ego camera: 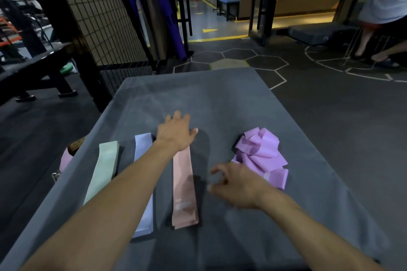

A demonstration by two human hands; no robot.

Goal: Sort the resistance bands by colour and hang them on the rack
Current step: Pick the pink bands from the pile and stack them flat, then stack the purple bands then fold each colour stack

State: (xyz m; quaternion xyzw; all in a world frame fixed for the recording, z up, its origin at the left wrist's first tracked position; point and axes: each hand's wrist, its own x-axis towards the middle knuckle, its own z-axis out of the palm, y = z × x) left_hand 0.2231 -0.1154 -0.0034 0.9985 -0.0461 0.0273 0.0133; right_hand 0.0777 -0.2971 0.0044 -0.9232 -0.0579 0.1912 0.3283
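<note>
Bands laid out on grey table point(220, 99): pink band point(184, 187) flat and lengthwise near centre, lavender band point(144, 145) just beside it at 9 o'clock, mint-green band point(103, 169) further out at 9 o'clock, all three roughly parallel. Crumpled heap of purple bands point(259, 156) at 3 o'clock from pink band, apart from it. Left hand point(176, 134) spread flat, fingers extended, palm down over far end of pink band, apparently pressing on it; forearm crossing over lavender band. Right hand point(235, 185) blurred, fingers loosely curled, grasping nothing, hovering between pink band and purple heap, near edge of heap at its 7 o'clock. Off table's left edge at 9 o'clock, something pink point(65, 160) hanging, partly hidden. Beyond table at 11 o'clock, wire mesh panel point(99, 13) standing tilted in view, dark bench point(35, 66) at 10 o'clock. Hexagon floor markings point(240, 57) at 12 o'clock. Another person's legs point(370, 44) at 2 o'clock, by black platform point(319, 31).
</note>
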